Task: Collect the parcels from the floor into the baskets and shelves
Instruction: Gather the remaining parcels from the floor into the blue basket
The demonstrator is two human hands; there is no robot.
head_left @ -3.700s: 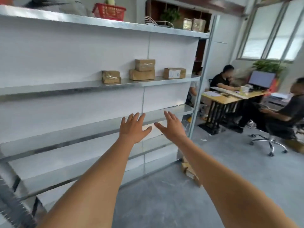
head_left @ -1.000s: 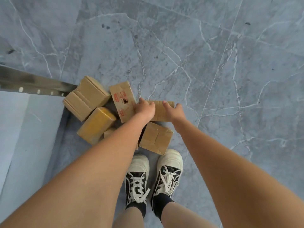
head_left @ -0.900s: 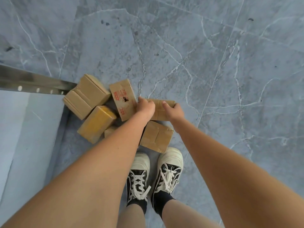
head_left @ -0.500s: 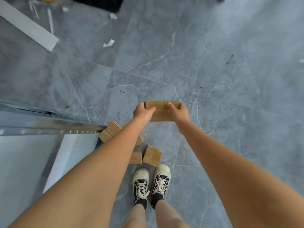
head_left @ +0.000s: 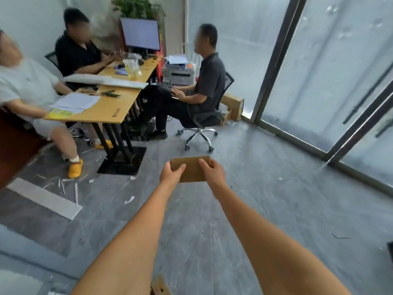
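Head view: no basket or shelf in frame, so no container contents to log; one brown cardboard parcel [head_left: 192,169] held up in front of the person, well above the grey floor [head_left: 276,209]; left hand [head_left: 171,174] grips its left end, thumb curled over the near face; right hand [head_left: 212,170] grips its right end, thumb on top, fingers wrapped behind; both arms stretched out, parcel spans between the two hands, its long side level, near face tipped toward the camera; corner of another parcel [head_left: 159,287] pokes in at the bottom edge, on the floor.

Versus half a second ago: view has swung up from the floor and shoes to the room; same parcel, same two-handed hold; pile by the feet gone from sight bar that corner.

Background: wooden desk [head_left: 110,107] with a monitor [head_left: 140,35] and papers; three seated people around it; glass doors [head_left: 319,71] on the right; paper scraps on the floor.
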